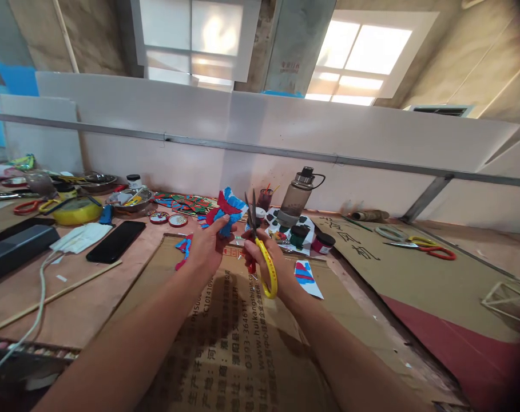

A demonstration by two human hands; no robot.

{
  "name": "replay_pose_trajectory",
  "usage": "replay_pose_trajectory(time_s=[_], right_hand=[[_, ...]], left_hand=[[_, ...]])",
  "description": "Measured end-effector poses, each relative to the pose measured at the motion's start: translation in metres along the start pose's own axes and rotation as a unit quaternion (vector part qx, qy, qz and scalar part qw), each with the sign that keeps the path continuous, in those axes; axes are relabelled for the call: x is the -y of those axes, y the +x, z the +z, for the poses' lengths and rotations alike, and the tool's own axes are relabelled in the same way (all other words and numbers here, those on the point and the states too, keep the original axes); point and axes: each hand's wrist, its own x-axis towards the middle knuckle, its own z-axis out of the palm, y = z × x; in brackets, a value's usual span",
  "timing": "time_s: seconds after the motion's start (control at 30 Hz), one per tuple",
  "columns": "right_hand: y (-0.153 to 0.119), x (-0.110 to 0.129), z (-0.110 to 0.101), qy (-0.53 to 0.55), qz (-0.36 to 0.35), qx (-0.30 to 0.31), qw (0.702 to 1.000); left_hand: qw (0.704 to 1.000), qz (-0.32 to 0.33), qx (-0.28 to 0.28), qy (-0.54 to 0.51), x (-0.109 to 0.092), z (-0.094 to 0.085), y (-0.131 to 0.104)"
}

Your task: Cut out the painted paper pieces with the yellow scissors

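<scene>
Above the cardboard (238, 349), your left hand (209, 247) pinches painted paper (231, 207). Over that cardboard, your right hand (278, 256) grips parted scissors (273, 284)

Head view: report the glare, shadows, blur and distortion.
Head view: windows glare nearly white; soft shadows darken the cardboard; scissors and painted paper show little motion blur; the far right edge is dark and blurry; wide-angle stretching shows toward the borders.
</scene>
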Motion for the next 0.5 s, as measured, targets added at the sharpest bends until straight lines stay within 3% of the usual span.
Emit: replay_pose_trajectory(time_s=[0.1,0.5], right_hand=[[-0.0033,-0.0012,-0.0023,-0.007,0.016,0.035,0.999],[-0.0050,-0.0050,-0.0059,0.008,0.053,0.080,0.995]], left_hand=[[1.000,0.020,0.007,0.005,-0.0016,0.0008,-0.0004],[0.999,0.038,-0.021,0.007,-0.0060,0.0027,-0.0011]])
